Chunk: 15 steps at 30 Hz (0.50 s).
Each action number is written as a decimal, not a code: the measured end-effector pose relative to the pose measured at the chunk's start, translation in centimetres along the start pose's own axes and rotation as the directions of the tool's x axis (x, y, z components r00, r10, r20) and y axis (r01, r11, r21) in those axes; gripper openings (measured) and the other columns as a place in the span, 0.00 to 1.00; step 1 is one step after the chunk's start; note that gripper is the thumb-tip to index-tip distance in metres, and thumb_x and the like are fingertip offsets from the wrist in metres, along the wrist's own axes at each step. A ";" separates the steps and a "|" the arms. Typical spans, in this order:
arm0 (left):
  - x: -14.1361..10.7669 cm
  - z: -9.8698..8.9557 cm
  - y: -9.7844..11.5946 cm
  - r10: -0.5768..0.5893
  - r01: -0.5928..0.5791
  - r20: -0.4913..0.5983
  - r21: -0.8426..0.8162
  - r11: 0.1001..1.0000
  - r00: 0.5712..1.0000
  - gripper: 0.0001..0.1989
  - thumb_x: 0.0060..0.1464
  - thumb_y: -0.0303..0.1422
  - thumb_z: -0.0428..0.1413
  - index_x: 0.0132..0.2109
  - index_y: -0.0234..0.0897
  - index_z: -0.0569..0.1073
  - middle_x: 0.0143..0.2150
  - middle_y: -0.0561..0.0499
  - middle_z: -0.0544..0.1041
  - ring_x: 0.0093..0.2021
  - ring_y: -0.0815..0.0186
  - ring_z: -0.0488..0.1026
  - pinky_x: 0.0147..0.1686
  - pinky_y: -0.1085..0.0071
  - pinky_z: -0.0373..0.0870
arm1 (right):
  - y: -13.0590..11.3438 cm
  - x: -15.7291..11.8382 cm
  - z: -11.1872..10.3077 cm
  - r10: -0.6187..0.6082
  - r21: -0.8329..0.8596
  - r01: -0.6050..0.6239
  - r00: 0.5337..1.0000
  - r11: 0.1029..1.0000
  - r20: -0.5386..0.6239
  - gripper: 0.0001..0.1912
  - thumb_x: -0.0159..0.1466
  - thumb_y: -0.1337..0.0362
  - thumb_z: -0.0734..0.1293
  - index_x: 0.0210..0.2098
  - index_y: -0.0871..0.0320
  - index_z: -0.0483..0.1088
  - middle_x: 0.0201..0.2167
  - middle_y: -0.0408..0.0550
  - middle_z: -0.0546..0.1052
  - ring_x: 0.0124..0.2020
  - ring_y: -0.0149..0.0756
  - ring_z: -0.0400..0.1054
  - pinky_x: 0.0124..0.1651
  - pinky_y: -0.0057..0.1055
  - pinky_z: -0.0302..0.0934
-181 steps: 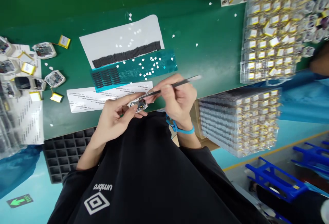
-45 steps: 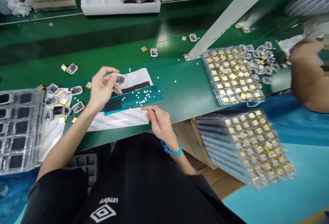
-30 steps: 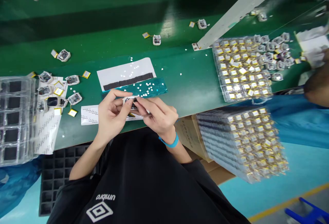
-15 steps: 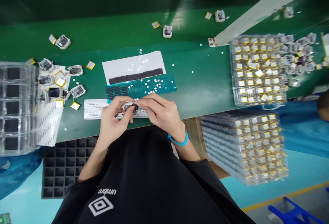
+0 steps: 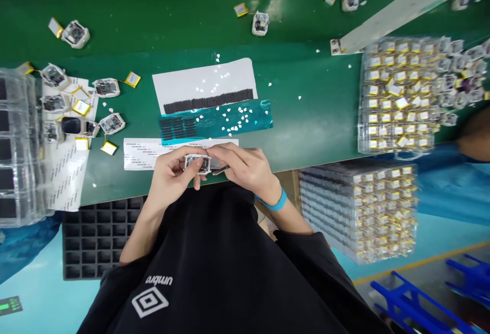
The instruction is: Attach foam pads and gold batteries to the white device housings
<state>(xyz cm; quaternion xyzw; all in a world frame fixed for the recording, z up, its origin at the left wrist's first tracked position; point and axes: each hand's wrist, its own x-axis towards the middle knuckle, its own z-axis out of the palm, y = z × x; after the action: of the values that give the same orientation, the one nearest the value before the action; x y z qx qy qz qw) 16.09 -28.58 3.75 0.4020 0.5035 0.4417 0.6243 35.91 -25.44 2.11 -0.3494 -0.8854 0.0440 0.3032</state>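
Observation:
My left hand (image 5: 174,173) grips a white watch case (image 5: 207,165) at the table's front edge, its thumb pressed over the exposed circuit board. Close against the right side of the case, my right hand (image 5: 245,168) has its fingers closed around slim metal tweezers (image 5: 220,170); part of the tool is hidden by the fingers. Just beyond the hands lies a printed white backing strip (image 5: 141,155). Behind it are a teal sheet (image 5: 214,124) with black strips and small white bits, and a white sheet (image 5: 179,81) with a row of black strips.
Open watch cases (image 5: 107,88) with wired yellow-edged batteries (image 5: 132,79) lie at left, beside clear trays (image 5: 26,145). Battery-filled trays (image 5: 398,94) sit at right, near a slanted white post (image 5: 390,12). Another tray stack (image 5: 329,206) stands below the table edge; a black compartment tray (image 5: 92,242) is lower left.
The view has shifted. The watch case now shows more of its board between my hands, and my right hand's fingers have drawn slightly back from it, with the metal tool more visible.

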 end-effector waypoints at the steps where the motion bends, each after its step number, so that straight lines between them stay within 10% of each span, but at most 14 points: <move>1: 0.0 0.1 0.0 -0.004 0.004 -0.004 -0.009 1.000 1.000 0.13 0.60 0.43 0.68 0.42 0.37 0.83 0.25 0.55 0.77 0.16 0.70 0.73 0.29 0.68 0.85 | 0.1 0.0 0.0 0.032 -0.024 -0.032 0.999 0.999 0.003 0.20 0.70 0.80 0.56 0.50 0.60 0.74 0.42 0.44 0.86 0.35 0.28 0.80 0.27 0.26 0.63; 5: 0.0 0.5 0.1 0.022 -0.023 -0.054 -0.018 1.000 0.998 0.14 0.60 0.42 0.68 0.42 0.36 0.79 0.31 0.54 0.79 0.17 0.72 0.74 0.30 0.69 0.86 | 0.6 0.4 -0.1 0.135 -0.033 -0.135 0.991 0.990 0.003 0.21 0.70 0.80 0.59 0.56 0.60 0.73 0.52 0.47 0.85 0.44 0.30 0.82 0.30 0.24 0.69; 15: -0.4 0.7 -0.4 0.041 -0.039 -0.048 0.044 0.998 0.998 0.12 0.64 0.36 0.64 0.46 0.40 0.69 0.29 0.59 0.77 0.18 0.73 0.74 0.25 0.76 0.78 | 1.2 0.1 -1.7 -0.124 -0.040 0.130 0.983 0.991 0.134 0.16 0.73 0.75 0.62 0.55 0.61 0.77 0.51 0.49 0.85 0.43 0.35 0.83 0.34 0.29 0.74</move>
<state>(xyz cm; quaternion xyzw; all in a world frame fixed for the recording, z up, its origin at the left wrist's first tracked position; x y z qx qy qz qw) 16.83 -29.11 3.58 0.4145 0.5198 0.4527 0.5942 37.49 -24.70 3.22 -0.2960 -0.9247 0.0257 0.2380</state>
